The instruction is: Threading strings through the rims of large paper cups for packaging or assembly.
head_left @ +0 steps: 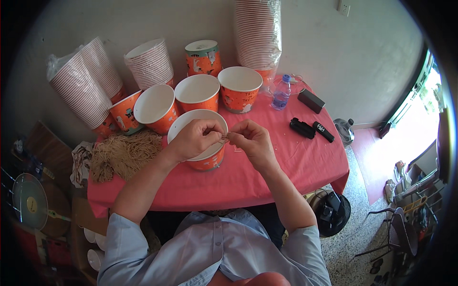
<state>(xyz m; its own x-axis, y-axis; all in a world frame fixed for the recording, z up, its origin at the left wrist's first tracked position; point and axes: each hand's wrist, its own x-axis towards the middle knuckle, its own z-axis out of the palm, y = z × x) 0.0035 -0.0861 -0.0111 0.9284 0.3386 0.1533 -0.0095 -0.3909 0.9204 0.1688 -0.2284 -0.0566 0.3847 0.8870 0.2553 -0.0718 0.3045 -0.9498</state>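
Observation:
Over the right rim of the nearest orange paper bucket (pixel 200 164), which is white inside, my two hands meet with pinched fingers. My left hand (pixel 202 136) lies across the bucket's opening, its thumb and forefinger pressed together on a thin cord. Close against it, my right hand (pixel 252 142) pinches at the same short bit of cord (pixel 224 137), just outside the rim. Most of the cord is hidden by the fingers. To the left lies a heap of similar tan cords (pixel 125 155) on the pink tablecloth (pixel 267 183).
Behind stand several orange buckets (pixel 240 88), one upside-down bucket (pixel 202 57) and wrapped bucket stacks (pixel 257 35). At the right are a water bottle (pixel 281 94), a dark box (pixel 311 101), an opened black case (pixel 302 128) and a black cylindrical device (pixel 324 132). A chair (pixel 403 231) stands on the floor.

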